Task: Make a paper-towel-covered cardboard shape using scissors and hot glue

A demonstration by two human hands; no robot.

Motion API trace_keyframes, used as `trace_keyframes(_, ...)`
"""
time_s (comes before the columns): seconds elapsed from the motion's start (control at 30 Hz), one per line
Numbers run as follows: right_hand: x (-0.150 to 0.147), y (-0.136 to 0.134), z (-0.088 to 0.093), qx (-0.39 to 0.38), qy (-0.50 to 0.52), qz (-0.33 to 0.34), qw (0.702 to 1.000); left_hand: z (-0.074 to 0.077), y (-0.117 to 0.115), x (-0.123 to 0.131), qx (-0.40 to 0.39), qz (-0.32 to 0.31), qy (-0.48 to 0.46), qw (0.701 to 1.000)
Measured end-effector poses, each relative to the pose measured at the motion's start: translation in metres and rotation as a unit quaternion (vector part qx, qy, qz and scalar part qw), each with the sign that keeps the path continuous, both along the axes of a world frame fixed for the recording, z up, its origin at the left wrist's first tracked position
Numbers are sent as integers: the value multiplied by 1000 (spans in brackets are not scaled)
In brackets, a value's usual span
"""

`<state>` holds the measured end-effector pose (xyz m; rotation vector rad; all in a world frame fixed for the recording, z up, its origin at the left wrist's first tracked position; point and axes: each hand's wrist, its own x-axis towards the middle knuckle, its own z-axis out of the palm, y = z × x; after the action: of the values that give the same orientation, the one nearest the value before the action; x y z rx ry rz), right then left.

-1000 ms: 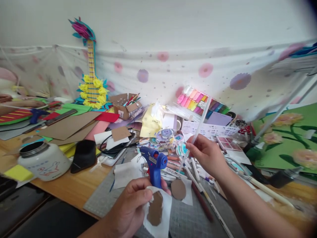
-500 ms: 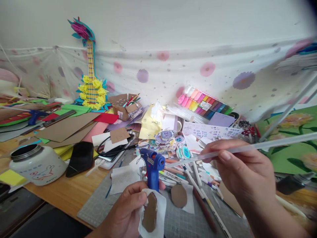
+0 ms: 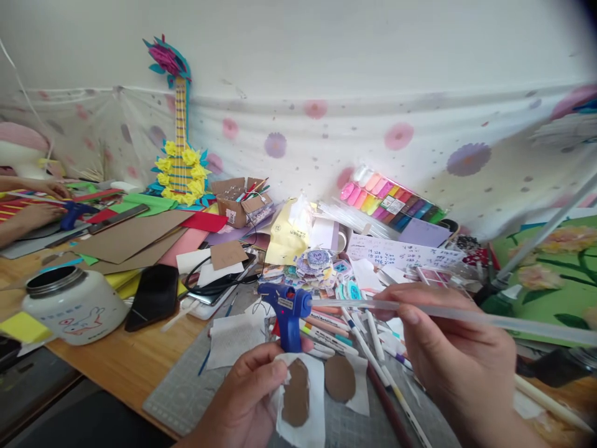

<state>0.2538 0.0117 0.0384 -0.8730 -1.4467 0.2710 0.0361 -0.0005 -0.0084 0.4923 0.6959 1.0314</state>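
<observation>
Over the grey mat (image 3: 170, 398), the left hand (image 3: 245, 395) is closed around a blue glue gun (image 3: 290, 318) and cardboard piece (image 3: 296, 395), while the right hand (image 3: 459, 358) pinches a translucent stick (image 3: 494, 320), whose tip at the gun's rear could slip if pushed crookedly

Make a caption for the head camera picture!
Left hand holds glue gun and card; right hand holds a glue stick at the gun's back.

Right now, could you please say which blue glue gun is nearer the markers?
The gun in the left hand; the other gun is far left, by another person's hand.
</observation>
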Motion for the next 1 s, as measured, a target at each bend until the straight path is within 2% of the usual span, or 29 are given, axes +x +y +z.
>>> trace_keyframes(0.1, -3, 3, -2, 11, -16, 6, 1000, -3, 1, 2, 16, 20, -6, 1000)
trace_keyframes(0.3, -7, 11, -15, -41, 86, 52, 994, -1, -1, 4, 38, 16, 8, 999)
trace_keyframes(0.5, -7, 5, -13, 23, 40, 37, 998, 2, -2, 8, 21, 28, 2, 999)
trace_keyframes(0.57, -6, 5, -9, 1, 13, 33, 999, 1, -2, 9, 11, 29, -7, 999)
trace_keyframes(0.7, -1, 9, -1, -101, -73, 64, 990, -1, 0, 9, 17, 16, -17, 1000)
trace_keyframes(0.83, -1, 9, 5, -137, -33, 69, 988, -3, -1, 7, 30, 17, -6, 999)
trace_keyframes(1.0, -4, 5, 3, -128, -6, 53, 990, -3, -4, 10, 32, 27, 15, 999)
